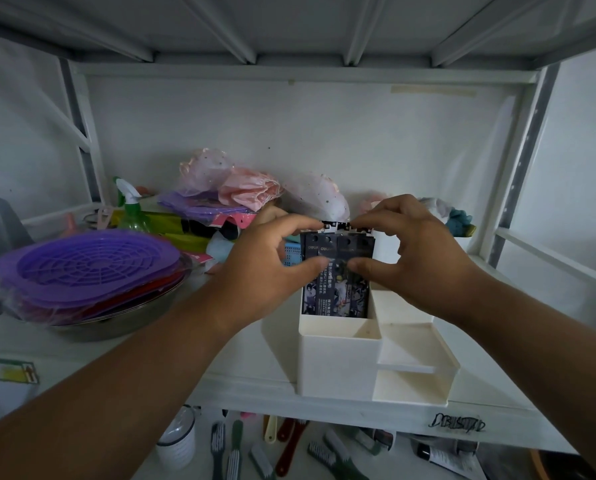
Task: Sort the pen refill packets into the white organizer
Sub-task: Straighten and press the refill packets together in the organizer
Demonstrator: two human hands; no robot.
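Nearest the camera, below the shelf, lie some brushes (234, 448) and a small white cup (177, 441). Two bare arms reach up from there to the shelf.

On the shelf stands the white organizer (338, 362). It has a tall box part on the left and low open trays on the right. The trays hold nothing that I can see.

The left hand (265, 268) and the right hand (417, 258) both pinch the pen refill packets (336, 271). Thumbs press the front and fingers curl over the top edge. The dark packets stand upright in a bunch, with their bottoms already down inside the tall box part. Their tops stick up above the rim.

So I think the job is nearly done. The packets may just need a little push down, and then the hands can let go. I see no loose packets anywhere else.

Farther left sit purple lids (88, 268) on a metal bowl (116, 327), then a spray bottle (132, 209) and pink bags (234, 185) by the back wall.
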